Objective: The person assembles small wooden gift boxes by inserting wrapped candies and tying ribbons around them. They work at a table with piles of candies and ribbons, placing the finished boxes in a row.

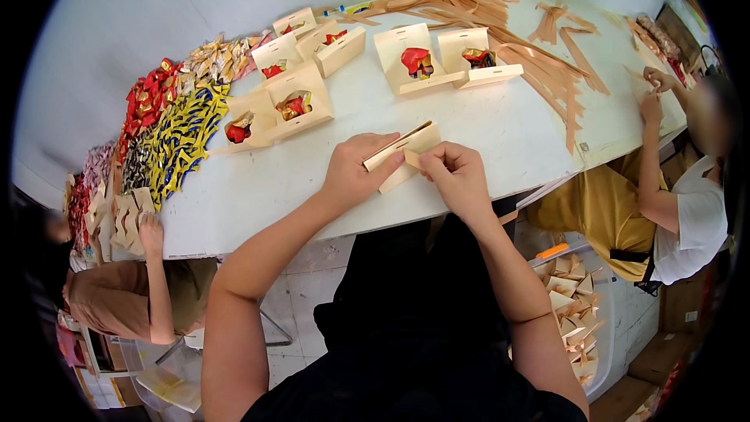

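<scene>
Over the front of the white table, a cream paper box (422,138) is between my two hands, its long slit-like edge facing up. My left hand (357,166) grips its left end, thumb along the near side and fingers behind. At the right end, my right hand (459,176) pinches the card near a lower flap, thumb and forefinger together. What lies inside the box is hidden. Beyond my hands stand two open cream boxes (400,37) with red-wrapped sweets (416,61) showing. More open boxes (301,78) with similar sweets stand to the left.
Piles of yellow-and-blue wrapped sweets (183,137) and red ones (151,94) cover the table's left. Tan ribbon strips (539,82) spread at the back right. Co-workers sit at both sides, one hand (151,233) near cartons. A clear tub (574,316) of finished-looking boxes stands below right.
</scene>
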Demonstrator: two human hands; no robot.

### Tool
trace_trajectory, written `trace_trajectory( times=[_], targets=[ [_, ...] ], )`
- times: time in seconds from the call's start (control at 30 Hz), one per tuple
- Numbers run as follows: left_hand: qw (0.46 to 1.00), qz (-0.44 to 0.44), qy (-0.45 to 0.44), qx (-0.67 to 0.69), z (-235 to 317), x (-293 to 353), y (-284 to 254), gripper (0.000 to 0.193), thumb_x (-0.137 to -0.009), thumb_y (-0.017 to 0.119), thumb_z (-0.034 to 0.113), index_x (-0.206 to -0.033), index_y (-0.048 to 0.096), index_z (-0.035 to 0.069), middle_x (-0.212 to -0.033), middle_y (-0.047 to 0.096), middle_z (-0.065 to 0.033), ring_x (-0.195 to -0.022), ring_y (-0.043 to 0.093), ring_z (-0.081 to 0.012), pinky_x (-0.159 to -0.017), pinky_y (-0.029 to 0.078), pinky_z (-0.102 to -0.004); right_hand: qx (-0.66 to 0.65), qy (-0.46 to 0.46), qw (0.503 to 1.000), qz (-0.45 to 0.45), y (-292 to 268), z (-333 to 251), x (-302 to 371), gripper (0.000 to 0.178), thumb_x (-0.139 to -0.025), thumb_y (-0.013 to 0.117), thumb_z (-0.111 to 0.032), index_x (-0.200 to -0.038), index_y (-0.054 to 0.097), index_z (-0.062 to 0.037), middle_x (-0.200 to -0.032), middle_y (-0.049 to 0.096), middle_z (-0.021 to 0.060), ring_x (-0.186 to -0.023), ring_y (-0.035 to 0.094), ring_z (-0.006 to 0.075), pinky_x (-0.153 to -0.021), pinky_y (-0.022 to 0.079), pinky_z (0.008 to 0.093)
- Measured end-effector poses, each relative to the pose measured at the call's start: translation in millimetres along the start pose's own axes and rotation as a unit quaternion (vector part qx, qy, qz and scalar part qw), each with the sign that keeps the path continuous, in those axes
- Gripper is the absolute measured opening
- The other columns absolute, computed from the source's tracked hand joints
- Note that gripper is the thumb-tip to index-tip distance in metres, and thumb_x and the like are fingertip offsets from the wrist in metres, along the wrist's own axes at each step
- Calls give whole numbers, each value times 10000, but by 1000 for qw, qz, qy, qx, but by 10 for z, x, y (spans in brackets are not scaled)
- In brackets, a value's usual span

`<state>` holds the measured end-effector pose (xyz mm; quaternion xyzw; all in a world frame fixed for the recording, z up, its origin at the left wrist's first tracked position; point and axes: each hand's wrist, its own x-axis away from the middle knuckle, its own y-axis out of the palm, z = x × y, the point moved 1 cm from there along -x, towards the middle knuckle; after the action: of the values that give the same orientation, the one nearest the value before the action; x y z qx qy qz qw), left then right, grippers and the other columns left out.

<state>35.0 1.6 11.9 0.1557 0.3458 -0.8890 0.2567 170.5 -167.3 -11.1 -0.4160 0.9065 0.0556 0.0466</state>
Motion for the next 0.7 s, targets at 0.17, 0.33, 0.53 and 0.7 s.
trace_trajectory(
  times=[0.17,0.33,0.53,0.7],
  targets=[
    [1000,-12,-5,-4,-38,21,7,346,-981,782,150,-1290,764,-5,-1068,812,-163,-929,765,-223,-858,578,-324,3,-11,1000,23,12,10,-13,223,-988,737,-152,-855,728,27,-714,643,-32,-652,521,24,-597,425,225],
    [999,-14,12,-28,5,37,1,350,-979,782,150,-1295,764,3,-1095,812,-170,-944,770,-231,-879,577,-325,17,-25,999,24,108,22,-65,227,-989,742,-167,-875,740,29,-704,648,-28,-647,529,35,-595,434,238],
    [994,28,99,-38,-11,40,35,264,-984,761,171,-1162,800,-20,-1080,805,-198,-919,776,-280,-838,594,-358,61,-50,995,54,183,11,-65,243,-993,751,-197,-910,756,31,-685,644,-11,-627,526,50,-589,438,253],
    [979,-32,-75,189,-217,32,-4,182,-1016,709,83,-1124,801,-31,-1112,779,-105,-969,728,-176,-877,571,-325,132,-59,989,17,121,-108,-41,259,-1001,747,-222,-936,758,28,-661,621,23,-611,529,80,-586,444,279]
  ],
)
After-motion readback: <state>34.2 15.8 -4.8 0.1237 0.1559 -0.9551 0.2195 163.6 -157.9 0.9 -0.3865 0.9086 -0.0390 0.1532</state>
